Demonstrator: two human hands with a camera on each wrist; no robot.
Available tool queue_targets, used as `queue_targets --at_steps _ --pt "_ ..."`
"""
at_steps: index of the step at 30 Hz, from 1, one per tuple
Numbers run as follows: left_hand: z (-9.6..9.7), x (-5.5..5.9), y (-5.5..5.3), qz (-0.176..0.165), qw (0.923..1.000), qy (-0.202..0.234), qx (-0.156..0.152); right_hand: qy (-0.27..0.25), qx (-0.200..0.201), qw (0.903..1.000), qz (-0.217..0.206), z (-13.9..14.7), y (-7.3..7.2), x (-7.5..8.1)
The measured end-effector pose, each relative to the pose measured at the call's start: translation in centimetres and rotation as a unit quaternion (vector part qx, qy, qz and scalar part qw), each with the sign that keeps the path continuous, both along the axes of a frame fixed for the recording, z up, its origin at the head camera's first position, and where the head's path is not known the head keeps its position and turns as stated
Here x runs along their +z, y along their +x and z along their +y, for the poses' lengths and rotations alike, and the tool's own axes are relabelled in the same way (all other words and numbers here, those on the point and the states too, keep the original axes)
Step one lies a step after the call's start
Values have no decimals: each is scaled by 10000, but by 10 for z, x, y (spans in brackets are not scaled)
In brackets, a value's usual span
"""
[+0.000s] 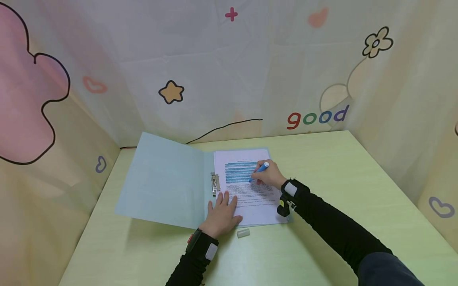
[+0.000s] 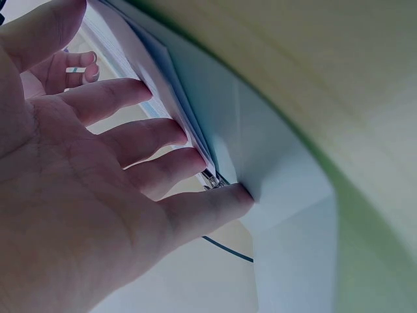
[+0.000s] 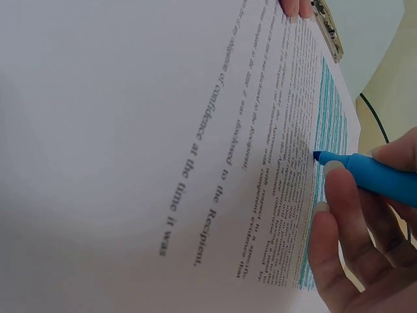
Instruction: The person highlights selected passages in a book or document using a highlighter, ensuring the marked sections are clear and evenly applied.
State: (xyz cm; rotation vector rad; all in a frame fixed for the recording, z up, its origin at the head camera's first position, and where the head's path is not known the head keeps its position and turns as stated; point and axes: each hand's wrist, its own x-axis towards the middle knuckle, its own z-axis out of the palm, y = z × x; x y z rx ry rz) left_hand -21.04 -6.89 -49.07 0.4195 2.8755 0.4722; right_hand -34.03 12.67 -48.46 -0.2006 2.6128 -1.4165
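My right hand [image 1: 270, 174] pinches a blue highlighter [image 3: 378, 175], its dark tip at the printed page [image 1: 250, 206]. Blue stripes [image 1: 237, 171] cover the upper lines of text; the lower lines are plain black on white. Spread over the lower left of the paper, my left hand [image 1: 222, 216] rests with straight fingers. In the left wrist view its fingertips [image 2: 179, 132] lie at the sheet edges, and the little finger reaches the folder. The papers lie in an open light-blue folder [image 1: 168, 182] with a metal clip [image 1: 214, 184] along its spine.
A small grey block [image 1: 243, 233] lies on the pale wooden table [image 1: 322, 246] just below the folder's bottom edge. The folder's cover stands partly raised at the left. Printed curtains [image 1: 214, 59] hang behind and at both sides of the table.
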Motion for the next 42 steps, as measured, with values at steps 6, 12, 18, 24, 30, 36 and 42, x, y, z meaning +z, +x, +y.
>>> queue_targets --at_steps 6,12,18,24,30,36,42 --pt "0 0 1 -6 10000 -1 -1 -23 -40 10000 -35 2 0 -1" --pt "0 -1 1 9 10000 15 11 2 -39 10000 -2 4 -1 -1" --pt "0 -1 0 -4 10000 7 33 -13 -29 10000 29 4 -2 -2" --pt "0 -3 -1 12 10000 7 29 -49 -21 10000 -1 5 0 0" --pt "0 -1 0 -3 10000 37 19 -32 -33 10000 4 7 2 2" --pt "0 -1 0 34 10000 -12 -7 -54 -4 10000 26 8 3 2" --pt "0 -1 0 20 10000 3 18 -25 -19 10000 -4 8 1 2"
